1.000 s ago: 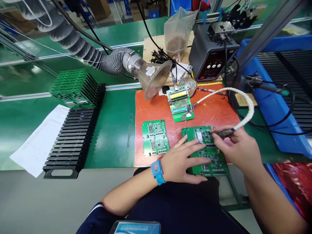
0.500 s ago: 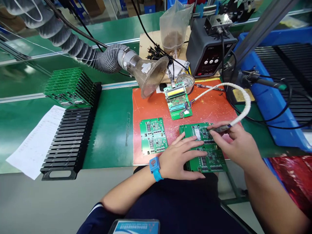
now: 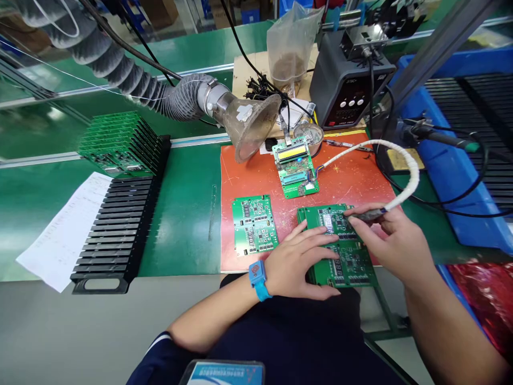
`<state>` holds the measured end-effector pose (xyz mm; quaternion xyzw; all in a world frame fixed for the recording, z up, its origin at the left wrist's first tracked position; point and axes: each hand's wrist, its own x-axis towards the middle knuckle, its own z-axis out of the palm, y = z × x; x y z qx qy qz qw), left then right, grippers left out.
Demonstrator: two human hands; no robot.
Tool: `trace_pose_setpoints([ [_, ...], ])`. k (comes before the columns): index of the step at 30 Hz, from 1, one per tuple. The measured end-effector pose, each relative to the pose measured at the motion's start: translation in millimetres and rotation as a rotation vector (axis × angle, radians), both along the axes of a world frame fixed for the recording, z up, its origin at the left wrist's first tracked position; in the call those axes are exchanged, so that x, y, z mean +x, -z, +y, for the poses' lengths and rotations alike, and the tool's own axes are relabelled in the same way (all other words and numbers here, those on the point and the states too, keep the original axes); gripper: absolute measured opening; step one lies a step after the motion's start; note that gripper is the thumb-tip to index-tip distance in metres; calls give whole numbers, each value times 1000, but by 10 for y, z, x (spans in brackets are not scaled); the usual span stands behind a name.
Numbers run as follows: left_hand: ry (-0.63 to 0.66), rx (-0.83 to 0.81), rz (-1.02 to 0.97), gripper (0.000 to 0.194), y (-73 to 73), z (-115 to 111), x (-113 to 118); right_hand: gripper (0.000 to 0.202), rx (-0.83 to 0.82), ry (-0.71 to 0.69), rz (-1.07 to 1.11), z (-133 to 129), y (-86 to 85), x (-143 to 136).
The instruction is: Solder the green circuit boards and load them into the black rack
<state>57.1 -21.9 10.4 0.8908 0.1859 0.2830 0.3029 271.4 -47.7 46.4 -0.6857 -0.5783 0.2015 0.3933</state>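
My left hand lies with fingers spread over a stack of green circuit boards, holding it against the mat. Pinched in my right hand is a dark probe, its tip touching the upper half of the top board or just above it; the exact contact is hidden. A white wrapped cable runs from the probe to a green programmer board with a yellow screen and a lit blue light. Another circuit board sits left of the stack.
An orange mat covers the bench here. To the left stands a black slotted rack holding several boards, beside a paper sheet. A fume hose's funnel, a soldering station and a blue tray surround the mat.
A blue light now shows on the programmer board. The view has shifted slightly; both hands keep their places on the stack and probe.
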Motion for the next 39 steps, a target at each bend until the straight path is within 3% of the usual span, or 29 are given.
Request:
trace_pose_setpoints([
  [17,22,0,-10,53,-38,29,-29,17,-23,-34,-37,20,-17,29],
  [25,249,-41,137,35,-118,142,-115,18,-49,-42,-11,28,5,46],
  [39,229,-8,160,28,-149,113,-101,19,-50,-69,38,20,5,63],
])
